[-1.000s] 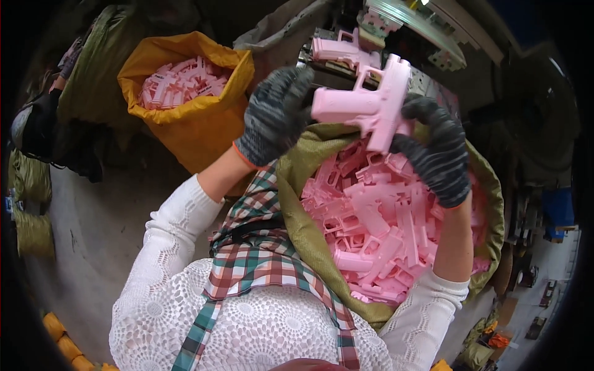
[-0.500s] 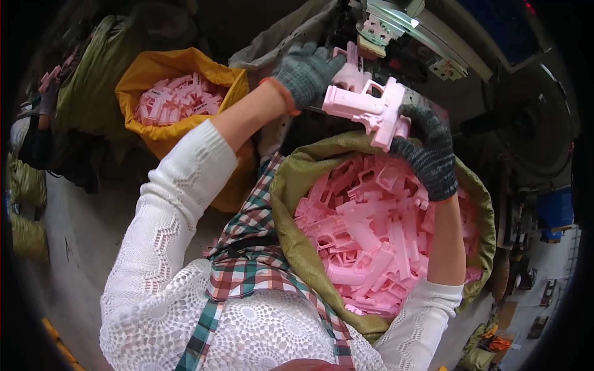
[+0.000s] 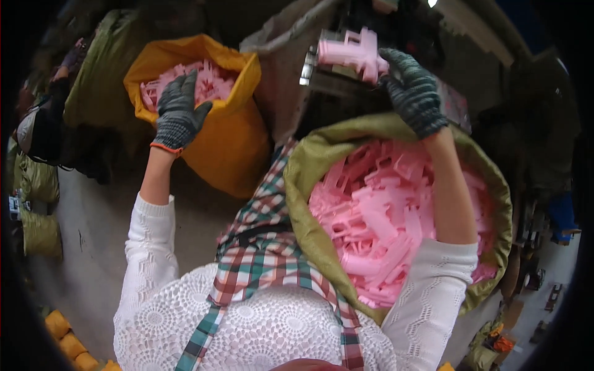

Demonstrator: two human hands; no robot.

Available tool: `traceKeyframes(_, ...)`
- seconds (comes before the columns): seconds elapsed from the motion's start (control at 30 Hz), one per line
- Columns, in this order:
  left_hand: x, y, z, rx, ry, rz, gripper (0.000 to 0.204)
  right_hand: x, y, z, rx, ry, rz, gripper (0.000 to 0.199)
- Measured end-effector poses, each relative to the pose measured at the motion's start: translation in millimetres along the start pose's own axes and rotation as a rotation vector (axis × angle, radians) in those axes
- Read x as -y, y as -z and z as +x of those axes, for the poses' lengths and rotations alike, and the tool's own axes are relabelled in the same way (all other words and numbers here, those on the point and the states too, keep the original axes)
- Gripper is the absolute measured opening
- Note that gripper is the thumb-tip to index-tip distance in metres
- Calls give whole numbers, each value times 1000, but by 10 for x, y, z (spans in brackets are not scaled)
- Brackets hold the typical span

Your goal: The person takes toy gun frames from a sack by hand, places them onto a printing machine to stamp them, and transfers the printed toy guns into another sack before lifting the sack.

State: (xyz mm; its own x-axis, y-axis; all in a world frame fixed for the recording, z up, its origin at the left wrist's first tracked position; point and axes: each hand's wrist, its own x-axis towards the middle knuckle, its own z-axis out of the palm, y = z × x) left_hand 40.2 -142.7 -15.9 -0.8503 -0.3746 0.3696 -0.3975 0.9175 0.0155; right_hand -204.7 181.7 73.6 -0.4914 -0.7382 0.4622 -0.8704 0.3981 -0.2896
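Note:
Both my hands wear grey knitted gloves. My left hand point(image 3: 179, 110) is over the mouth of the orange sack point(image 3: 232, 133), fingers stretched out and thumb apart. Small pink plastic pieces point(image 3: 213, 77) fill that sack, and no held piece shows in the hand. At the far middle, my right hand point(image 3: 413, 89) grips a pink toy pistol point(image 3: 354, 52) by its handle, barrel end pointing left. The pistol is up against a dark machine with a metal part point(image 3: 307, 67) beside it; whether it touches the machine I cannot tell.
An olive-green sack point(image 3: 300, 204), heaped with pink toy pistols point(image 3: 377, 216), stands under my right forearm. A whitish sack point(image 3: 281, 74) is right of the orange one. More green sacks point(image 3: 102, 74) and another person's arm point(image 3: 65, 68) are at the far left.
My left hand has swung from the machine leftward and down to the orange sack. My right hand has moved the toy pistol farther away and slightly left. The view has shifted a little.

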Motion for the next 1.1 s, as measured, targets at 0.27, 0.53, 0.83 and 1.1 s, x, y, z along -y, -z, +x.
traceKeyframes(0.27,-1098,-137,-142,78,-369,-623,65,860,-353,-1431,757,103,-56,48)
traceKeyframes(0.53,-1267,131,-429,452,-223,-1427,66,594,315,-1159,413,-100,279,45)
traceKeyframes(0.83,-1572,388,-362,148,-658,-983,47,1104,546,-726,181,-44,232,63)
traceKeyframes(1.1,-1682,558,-385,-47,-364,-548,67,1203,459,-886,239,-24,113,49)
